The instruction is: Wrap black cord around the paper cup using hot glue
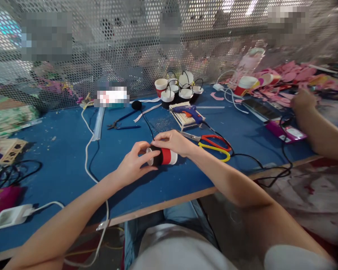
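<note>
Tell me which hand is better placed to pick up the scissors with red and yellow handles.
Probably the right hand: the scissors lie close beside its wrist. The left hand is farther off, on the other side of the right, and holds the cup.

- Grasping 1 red, black and white cup [166, 156] on its side, with the left hand [138, 159] at the black part and the right hand [170, 143] over the top.
- Touching a black cord [148, 123] with the right hand.
- Facing pliers [114, 124], 1 glue gun [196, 116] on pale sticks [183, 121] and black cups [167, 100].
- Having scissors [197, 138] just beside the right hand and, farther right, 1 co-worker's hand [304, 101] at pink scraps [291, 73].
</note>
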A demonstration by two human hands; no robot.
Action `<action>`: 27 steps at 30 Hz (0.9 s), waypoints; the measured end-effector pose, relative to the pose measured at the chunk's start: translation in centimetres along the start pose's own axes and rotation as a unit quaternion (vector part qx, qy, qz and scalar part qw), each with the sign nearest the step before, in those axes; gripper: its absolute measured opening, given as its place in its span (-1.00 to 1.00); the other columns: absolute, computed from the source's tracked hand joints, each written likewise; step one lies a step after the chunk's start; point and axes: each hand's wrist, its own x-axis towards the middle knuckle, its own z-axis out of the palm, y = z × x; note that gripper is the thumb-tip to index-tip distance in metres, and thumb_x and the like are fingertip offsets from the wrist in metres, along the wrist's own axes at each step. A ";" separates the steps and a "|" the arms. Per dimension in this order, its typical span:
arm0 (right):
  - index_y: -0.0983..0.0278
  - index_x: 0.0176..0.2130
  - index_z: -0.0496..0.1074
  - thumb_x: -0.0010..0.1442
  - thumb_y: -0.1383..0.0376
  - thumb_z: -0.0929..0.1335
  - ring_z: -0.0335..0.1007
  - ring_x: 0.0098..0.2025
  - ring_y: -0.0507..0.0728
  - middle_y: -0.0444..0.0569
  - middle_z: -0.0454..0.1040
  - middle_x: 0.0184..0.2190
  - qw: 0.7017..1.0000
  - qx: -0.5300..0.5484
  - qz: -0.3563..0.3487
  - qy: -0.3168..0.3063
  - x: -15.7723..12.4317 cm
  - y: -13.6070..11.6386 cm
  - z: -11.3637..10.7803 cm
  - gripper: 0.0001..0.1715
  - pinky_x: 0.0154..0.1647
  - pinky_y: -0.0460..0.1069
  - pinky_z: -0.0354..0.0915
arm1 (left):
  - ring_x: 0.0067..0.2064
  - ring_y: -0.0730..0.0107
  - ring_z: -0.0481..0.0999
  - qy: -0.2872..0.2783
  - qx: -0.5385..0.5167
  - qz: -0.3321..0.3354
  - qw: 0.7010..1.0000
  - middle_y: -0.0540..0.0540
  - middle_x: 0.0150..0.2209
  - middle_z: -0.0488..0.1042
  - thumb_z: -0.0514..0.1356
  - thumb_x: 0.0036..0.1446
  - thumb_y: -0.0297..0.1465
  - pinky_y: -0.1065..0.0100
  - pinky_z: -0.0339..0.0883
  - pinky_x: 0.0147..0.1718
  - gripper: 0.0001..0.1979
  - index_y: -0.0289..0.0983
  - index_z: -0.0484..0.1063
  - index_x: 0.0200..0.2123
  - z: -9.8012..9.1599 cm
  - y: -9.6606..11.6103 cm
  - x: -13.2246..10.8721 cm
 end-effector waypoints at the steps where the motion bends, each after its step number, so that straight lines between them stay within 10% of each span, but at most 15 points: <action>1: 0.31 -0.39 0.47 0.03 0.11 0.37 0.36 -0.32 0.03 -0.09 0.47 -0.41 1.000 0.006 -0.008 0.015 0.0 0.1 0.0 -0.70 -0.23 -0.05 0.26 | -0.01 0.21 0.33 0.000 -0.007 -0.004 1.000 -0.16 -0.04 0.16 0.23 0.06 -0.34 0.12 0.43 -0.10 -0.58 -0.11 0.29 0.02 -0.1 0.0 0.0; 13: 0.29 -0.37 0.32 0.18 0.15 0.25 0.34 -0.32 0.04 -0.08 0.42 -0.41 0.985 -0.082 -0.105 0.108 -0.5 0.1 -0.8 -0.75 -0.24 -0.03 0.25 | -0.10 0.27 0.43 0.008 -0.224 -0.130 0.966 -0.19 -0.06 0.33 0.27 0.01 -0.31 0.19 0.45 -0.14 -0.48 -0.22 0.23 0.05 0.2 0.2 0.2; 27: 0.31 -0.42 0.32 0.17 0.20 0.24 0.27 -0.41 0.01 -0.09 0.40 -0.48 0.980 -0.170 -0.060 0.084 -0.3 0.5 -0.2 -0.76 -0.35 -0.06 0.17 | 0.05 0.19 0.33 -0.020 -0.115 -0.072 0.991 -0.22 0.01 0.29 0.24 0.05 -0.32 0.14 0.34 -0.02 -0.55 -0.24 0.25 0.01 -0.1 0.6 0.3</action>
